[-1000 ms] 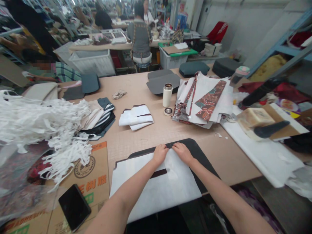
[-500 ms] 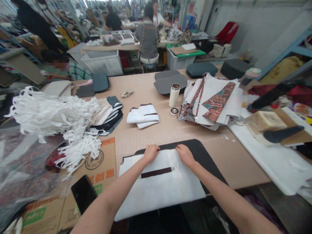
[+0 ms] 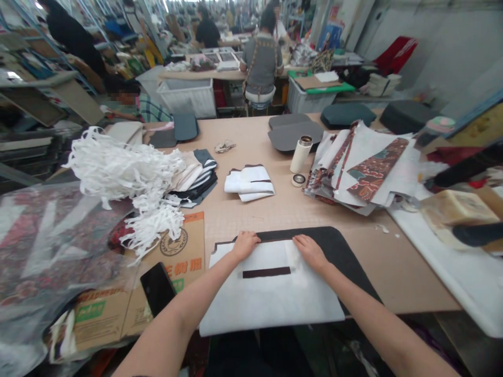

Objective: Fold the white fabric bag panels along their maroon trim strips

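Work table (image 3: pixel 239 225), pale board; at its near edge, a dark round-cornered panel (image 3: pixel 338 256), largely hidden under a white nonwoven sheet (image 3: pixel 271 301). Left hand (image 3: pixel 245 245) and right hand (image 3: pixel 310 252) rest flat on the sheet's upper edge, apart, not gripping. Dark strip (image 3: pixel 266 272), mid-sheet: slot or overlay, cannot tell. Beside the sheet, printed cardboard (image 3: pixel 184 246), under tangled white strips (image 3: pixel 151 233).
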Tool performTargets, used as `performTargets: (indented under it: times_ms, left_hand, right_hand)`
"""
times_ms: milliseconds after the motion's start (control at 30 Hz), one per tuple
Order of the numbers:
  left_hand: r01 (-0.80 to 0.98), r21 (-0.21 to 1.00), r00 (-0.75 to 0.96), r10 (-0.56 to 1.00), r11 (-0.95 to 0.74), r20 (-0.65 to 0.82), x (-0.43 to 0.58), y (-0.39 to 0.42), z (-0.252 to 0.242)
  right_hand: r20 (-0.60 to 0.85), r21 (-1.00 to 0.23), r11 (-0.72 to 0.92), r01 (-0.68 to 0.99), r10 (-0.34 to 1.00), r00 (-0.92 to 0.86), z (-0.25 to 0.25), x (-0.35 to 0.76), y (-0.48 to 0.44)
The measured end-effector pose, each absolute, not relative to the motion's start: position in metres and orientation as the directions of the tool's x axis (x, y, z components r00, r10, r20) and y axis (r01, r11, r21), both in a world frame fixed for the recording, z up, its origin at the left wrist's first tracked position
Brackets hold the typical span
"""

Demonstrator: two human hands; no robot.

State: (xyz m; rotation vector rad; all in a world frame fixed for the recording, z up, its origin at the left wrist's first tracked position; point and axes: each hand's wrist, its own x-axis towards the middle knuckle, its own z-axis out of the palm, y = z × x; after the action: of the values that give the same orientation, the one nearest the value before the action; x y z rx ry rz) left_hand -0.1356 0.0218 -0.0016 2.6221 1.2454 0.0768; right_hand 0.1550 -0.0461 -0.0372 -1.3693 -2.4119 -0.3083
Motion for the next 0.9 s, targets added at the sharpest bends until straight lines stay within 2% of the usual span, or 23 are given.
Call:
performTargets:
  times_ms: [100,200,267,367,500,633,700,800,900]
  left_hand:
    - [0.819,0.315,0.54,0.83,-0.479,-0.141,-0.163,0.028,0.003]
    - [0.847,0.337,0.489,0.852,-0.412,-0.187,-0.179,0.031,0.006]
    - [0.85,0.331,0.484,0.856,-0.41,-0.183,-0.182,0.029,0.006]
    - [0.822,0.288,0.536,0.838,-0.491,-0.103,-0.181,0.022,0.004]
    - [0.779,0.177,0.611,0.791,-0.602,0.0,-0.184,0.013,0.0]
    - [0.789,0.213,0.594,0.804,-0.576,-0.031,-0.2,0.013,-0.001]
    - [0.812,0.267,0.553,0.831,-0.519,-0.065,-0.212,0.016,0.0]
    - [0.83,0.335,0.5,0.862,-0.446,-0.089,-0.228,0.018,0.001]
    - [0.818,0.34,0.509,0.859,-0.463,-0.056,-0.234,0.016,-0.001]
  right_hand:
    - [0.368,0.007,0.446,0.895,0.831,-0.417,-0.033,0.165,-0.045]
    - [0.349,-0.051,0.348,0.936,0.884,-0.31,-0.034,0.13,-0.034]
    - [0.346,-0.104,0.333,0.937,0.896,-0.279,-0.037,0.088,-0.026]
    - [0.339,-0.162,0.379,0.911,0.889,-0.31,-0.042,0.02,-0.018]
    - [0.354,-0.112,0.526,0.843,0.814,-0.461,-0.044,-0.02,-0.019]
    - [0.399,-0.009,0.65,0.76,0.699,-0.593,-0.04,0.019,-0.028]
    - [0.401,0.02,0.647,0.762,0.693,-0.599,-0.036,0.049,-0.031]
    - [0.362,0.015,0.578,0.816,0.757,-0.543,-0.032,0.068,-0.032]
    - [0.334,-0.033,0.477,0.878,0.833,-0.44,-0.033,0.039,-0.025]
